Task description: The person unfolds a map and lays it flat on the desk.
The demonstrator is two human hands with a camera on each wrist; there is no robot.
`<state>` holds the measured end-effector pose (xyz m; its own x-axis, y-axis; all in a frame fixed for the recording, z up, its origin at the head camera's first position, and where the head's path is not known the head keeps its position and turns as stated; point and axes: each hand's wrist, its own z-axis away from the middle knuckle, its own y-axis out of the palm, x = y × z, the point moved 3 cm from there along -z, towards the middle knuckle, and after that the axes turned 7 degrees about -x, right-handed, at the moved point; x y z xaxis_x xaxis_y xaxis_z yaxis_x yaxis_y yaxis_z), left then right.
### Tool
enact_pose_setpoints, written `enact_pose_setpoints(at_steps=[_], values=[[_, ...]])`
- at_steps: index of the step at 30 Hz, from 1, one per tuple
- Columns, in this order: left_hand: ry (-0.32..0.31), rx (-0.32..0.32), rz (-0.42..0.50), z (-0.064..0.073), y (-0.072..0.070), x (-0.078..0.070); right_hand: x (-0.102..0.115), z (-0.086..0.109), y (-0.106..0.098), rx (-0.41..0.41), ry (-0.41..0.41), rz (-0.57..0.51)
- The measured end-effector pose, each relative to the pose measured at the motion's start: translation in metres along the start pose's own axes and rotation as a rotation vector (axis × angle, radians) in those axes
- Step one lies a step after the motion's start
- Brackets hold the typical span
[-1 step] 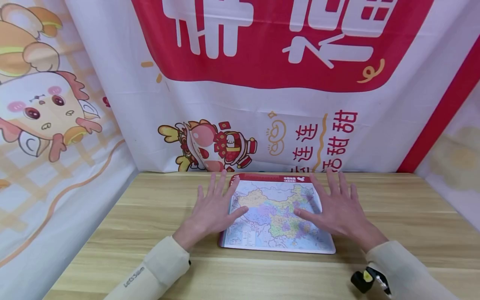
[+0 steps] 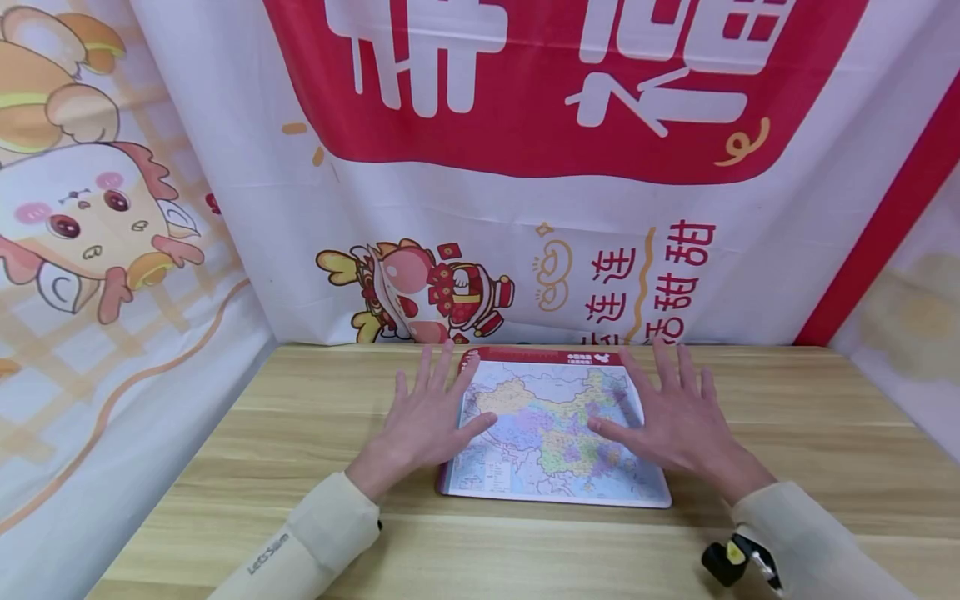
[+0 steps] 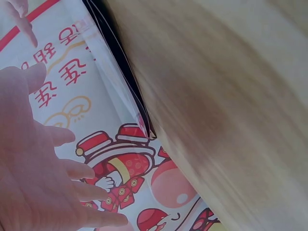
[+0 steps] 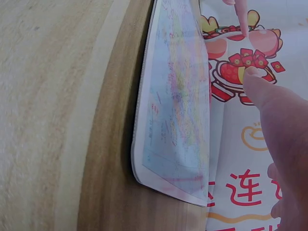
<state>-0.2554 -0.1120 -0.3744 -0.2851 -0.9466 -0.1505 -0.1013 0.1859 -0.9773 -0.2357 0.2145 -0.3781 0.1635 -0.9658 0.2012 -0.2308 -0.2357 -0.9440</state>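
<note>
A flat map board with rounded corners and a red strip along its far edge lies on the wooden table, its coloured map facing up. Over its left side is my left hand, fingers straight and spread, thumb pointing inward. My right hand mirrors it over the right side. Neither hand grips anything. In the right wrist view the board shows apart from the right hand. The left wrist view shows the left palm raised, with the board's dark edge beyond it.
A white cloth backdrop with red panels and cartoon figures hangs behind the wooden table. Another printed cloth hangs at the left. A small black device hangs by the right sleeve.
</note>
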Motion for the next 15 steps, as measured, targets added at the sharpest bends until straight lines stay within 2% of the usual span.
enact_pose_setpoints(at_steps=[15], values=[[0.013, -0.009, -0.006, 0.0004, -0.0020, -0.0015, 0.0037, 0.0009, -0.0010, 0.010, 0.011, 0.017]])
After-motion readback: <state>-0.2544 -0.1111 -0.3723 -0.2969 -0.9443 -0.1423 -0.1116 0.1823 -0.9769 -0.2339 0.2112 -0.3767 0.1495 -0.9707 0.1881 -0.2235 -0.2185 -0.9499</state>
